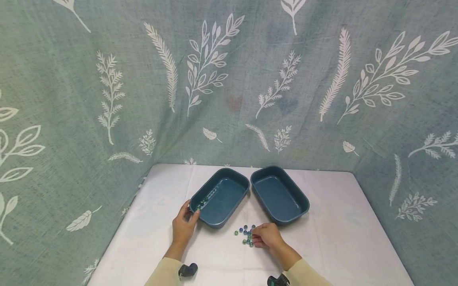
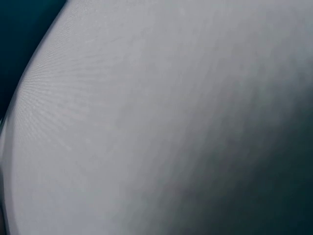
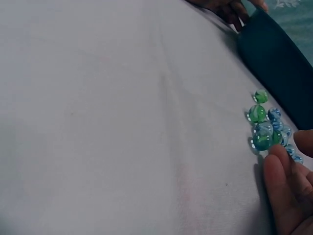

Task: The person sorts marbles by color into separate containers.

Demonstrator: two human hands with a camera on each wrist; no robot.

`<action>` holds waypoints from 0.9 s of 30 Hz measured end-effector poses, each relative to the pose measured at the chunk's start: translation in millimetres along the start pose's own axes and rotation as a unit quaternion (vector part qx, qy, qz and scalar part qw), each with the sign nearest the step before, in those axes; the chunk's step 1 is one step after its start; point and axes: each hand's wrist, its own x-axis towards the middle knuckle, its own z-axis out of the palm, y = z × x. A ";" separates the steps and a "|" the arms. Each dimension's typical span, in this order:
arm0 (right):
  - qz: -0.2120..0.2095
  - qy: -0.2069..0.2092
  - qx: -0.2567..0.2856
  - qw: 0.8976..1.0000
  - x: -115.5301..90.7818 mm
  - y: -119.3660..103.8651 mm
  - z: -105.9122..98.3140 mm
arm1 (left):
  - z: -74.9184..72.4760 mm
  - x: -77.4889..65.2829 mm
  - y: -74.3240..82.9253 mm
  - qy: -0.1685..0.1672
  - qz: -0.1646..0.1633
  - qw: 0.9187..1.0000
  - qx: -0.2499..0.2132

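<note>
My left hand (image 1: 184, 227) grips the near-left corner of a blue plastic tub (image 1: 229, 214), with the thumb at the rim and the fingers along the outer side. Several dark green marbles (image 1: 202, 202) lie along that tub's left inner edge. On the white cloth in front sits a loose cluster of green and blue glass marbles (image 1: 245, 232). My right hand (image 1: 267, 236) is at the cluster's right side, fingertips right by the marbles. In the right wrist view, its thumb and fingers (image 3: 276, 176) stand apart, with marbles (image 3: 264, 128) showing just beyond them.
A second blue tub (image 1: 279, 192) stands to the right, angled close to the first, its floor bare. The white cloth (image 1: 332, 238) covers the table. Leaf-patterned green fabric (image 1: 229, 79) hangs at the back and both sides.
</note>
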 end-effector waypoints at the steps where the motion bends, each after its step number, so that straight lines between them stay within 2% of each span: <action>1: -0.001 0.004 -0.014 1.000 -0.4 1.0 0.3 | 0.0 -0.1 0.0 0.000 0.000 1.000 0.000; 5: -0.018 0.016 -0.080 0.997 -3.6 4.6 2.6 | -0.1 -0.8 -1.8 0.002 0.000 1.000 -0.001; 9: -0.034 0.023 -0.108 0.993 -10.3 5.2 3.8 | 0.7 -2.7 -2.0 -0.001 -0.002 1.000 0.002; 16: -0.005 0.019 -0.113 0.993 -20.4 3.9 -0.5 | 2.9 -0.4 -2.4 0.006 0.008 1.000 0.002; 22: 0.001 0.009 -0.101 0.995 -24.0 4.1 -3.6 | 4.3 2.7 -4.6 0.007 0.012 1.000 -0.005; 27: 0.003 -0.006 -0.111 0.994 -23.0 7.5 2.5 | 5.0 2.5 -5.9 0.009 0.011 1.000 -0.002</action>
